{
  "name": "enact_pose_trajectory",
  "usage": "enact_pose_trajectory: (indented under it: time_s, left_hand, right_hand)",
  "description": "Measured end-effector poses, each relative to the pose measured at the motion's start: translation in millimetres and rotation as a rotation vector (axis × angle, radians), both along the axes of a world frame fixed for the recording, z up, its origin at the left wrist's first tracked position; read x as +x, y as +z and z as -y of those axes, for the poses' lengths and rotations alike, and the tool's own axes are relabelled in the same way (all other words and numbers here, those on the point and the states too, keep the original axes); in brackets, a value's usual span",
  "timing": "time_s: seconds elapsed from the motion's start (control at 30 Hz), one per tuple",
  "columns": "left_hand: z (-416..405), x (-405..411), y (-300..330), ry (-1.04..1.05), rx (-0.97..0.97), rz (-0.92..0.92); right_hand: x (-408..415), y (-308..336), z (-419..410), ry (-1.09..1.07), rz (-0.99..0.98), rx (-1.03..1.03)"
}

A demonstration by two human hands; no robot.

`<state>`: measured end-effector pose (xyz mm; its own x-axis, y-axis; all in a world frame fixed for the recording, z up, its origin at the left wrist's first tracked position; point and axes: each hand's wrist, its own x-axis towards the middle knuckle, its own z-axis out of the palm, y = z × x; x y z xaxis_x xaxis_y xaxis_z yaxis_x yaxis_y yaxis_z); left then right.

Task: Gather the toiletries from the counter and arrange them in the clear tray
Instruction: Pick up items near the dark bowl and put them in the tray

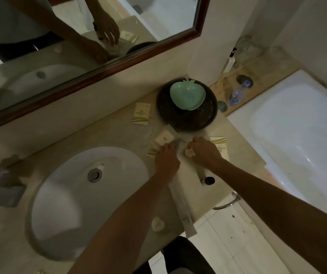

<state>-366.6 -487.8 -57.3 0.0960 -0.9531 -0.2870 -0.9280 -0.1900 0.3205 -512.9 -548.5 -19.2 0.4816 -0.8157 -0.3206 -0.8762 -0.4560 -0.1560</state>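
The clear tray [180, 143] lies faint and blurred on the beige counter [119, 135], just in front of a black round bowl. My left hand [167, 160] rests on the tray's left edge with its fingers curled down on it. My right hand [206, 153] is at the tray's right side, pinching a small round pale toiletry [190, 152]. A small white box [164, 137] sits at the tray's far left corner. Cream packets lie at the back [141, 114], to the right [219, 142] and under my left fingers [152, 152]. A long white packet [183, 211], a round pale piece [157, 224] and a small dark-capped bottle [208, 179] lie nearer me.
The black bowl [186, 119] holds a green apple-shaped dish [187, 94]. A white sink [83, 194] fills the counter's left, and a mirror [79, 36] hangs behind. A bathtub [297, 135] is on the right, with bottles on its ledge [236, 94]. The counter's front edge is close.
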Motion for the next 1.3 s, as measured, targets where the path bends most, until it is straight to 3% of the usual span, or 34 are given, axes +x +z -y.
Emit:
enact_pose_trajectory:
  time_s: [0.17, 0.37, 0.57, 0.7, 0.9, 1.1, 1.3]
  left_hand:
    - [-5, 25, -7, -0.097, 0.055, 0.115]
    - [3, 17, -10, -0.142, 0.034, 0.058]
    - [0, 26, -1, -0.094, -0.035, -0.044]
    - [-18, 47, 1, -0.166, 0.017, 0.009]
    - [-40, 64, -10, -0.185, 0.102, -0.006]
    - [-52, 74, -10, -0.188, 0.107, 0.003]
    - [-68, 95, 4, -0.185, 0.058, -0.012]
  right_hand:
    - [-23, -1, -2, -0.059, 0.034, 0.019]
    - [-38, 3, -1, -0.208, 0.067, -0.067]
    - [-12, 11, -21, -0.112, 0.150, -0.084]
    - [24, 8, 2, -0.114, 0.190, -0.057]
    - [88, -14, 46, 0.267, -0.109, 0.024]
    - [94, -22, 46, 0.301, -0.119, -0.041]
    - [55, -8, 18, 0.101, 0.070, -0.035]
